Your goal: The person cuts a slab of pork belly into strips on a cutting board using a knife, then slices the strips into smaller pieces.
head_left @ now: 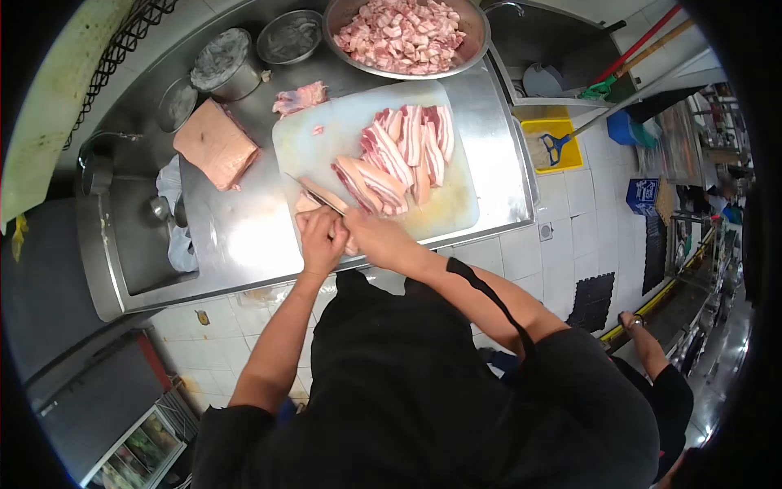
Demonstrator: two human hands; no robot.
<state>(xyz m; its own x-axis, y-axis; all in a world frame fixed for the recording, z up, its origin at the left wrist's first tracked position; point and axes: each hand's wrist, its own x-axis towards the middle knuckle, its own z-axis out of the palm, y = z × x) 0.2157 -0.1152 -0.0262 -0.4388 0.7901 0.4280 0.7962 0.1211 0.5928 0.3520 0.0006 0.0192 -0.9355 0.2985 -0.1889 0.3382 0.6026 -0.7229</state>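
Observation:
My right hand [376, 238] is closed around the handle of a knife [314, 194], whose blade points up and left over the lower left of a pale cutting board [293, 151]. Beside it, my left hand [320, 236] has its fingers curled on a piece of meat [306, 202] partly hidden under the hands and blade. Sliced pork belly [407, 151] lies in a loose pile on the board, right of the knife. To the left, a thick block of pork [216, 145] rests on the steel counter. A small meat scrap [300, 98] lies at the board's upper left edge.
A large metal bowl [479, 50] of diced meat stands behind the board. Metal containers [236, 80] are at the back left. A sink [138, 244] is at the left, another [570, 49] at the back right. At the right, another person's arm [648, 346] shows.

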